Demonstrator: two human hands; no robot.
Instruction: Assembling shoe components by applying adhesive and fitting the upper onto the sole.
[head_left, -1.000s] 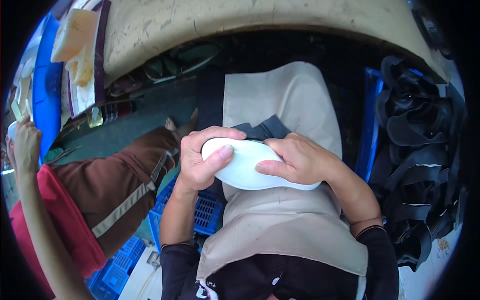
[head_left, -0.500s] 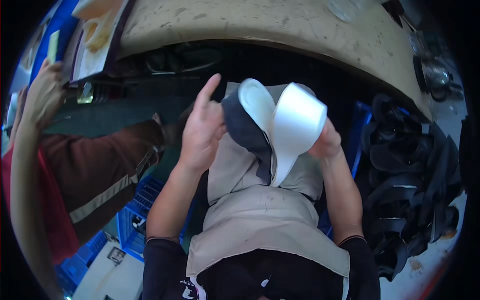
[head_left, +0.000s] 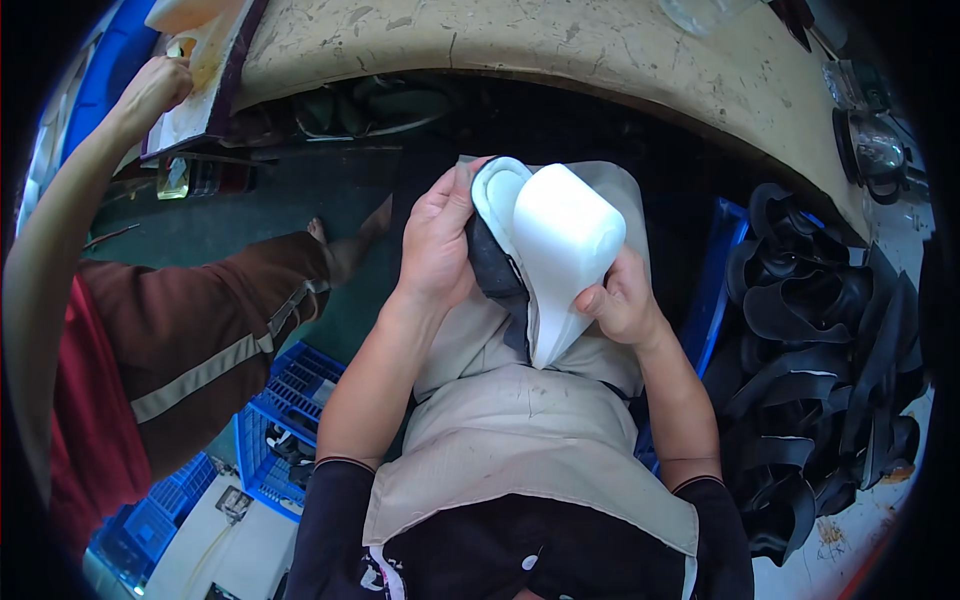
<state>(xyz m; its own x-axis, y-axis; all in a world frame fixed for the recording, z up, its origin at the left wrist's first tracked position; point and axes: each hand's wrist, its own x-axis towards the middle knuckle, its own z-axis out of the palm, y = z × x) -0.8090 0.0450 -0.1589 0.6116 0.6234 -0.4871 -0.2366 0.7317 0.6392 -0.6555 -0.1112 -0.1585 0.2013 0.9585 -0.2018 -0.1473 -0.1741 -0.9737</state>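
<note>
Over my aproned lap, my left hand [head_left: 438,240] is closed round the heel end of a black shoe upper [head_left: 492,262], with its thumb along the edge. A pale, heel-shaped surface shows inside the upper's rim. My right hand [head_left: 630,300] grips a glossy white shoe sole [head_left: 568,215] with a thick block heel, thumb on the side facing me. Sole and upper stand side by side, their pointed toe ends together near my waist. Toward the heel end the sole overlaps part of the upper in view.
A worn tan table [head_left: 480,45] curves across the far side. Black shoe uppers [head_left: 800,330] lie heaped at right, beside a blue crate edge [head_left: 715,285]. At left, a co-worker's hand [head_left: 155,95] reaches into a stained tray [head_left: 215,110]; a blue crate [head_left: 265,440] sits below.
My left thumb, raised before, now lies against the upper. The white sole has shifted left, closer to the upper. The co-worker's hand has moved right to the stained tray.
</note>
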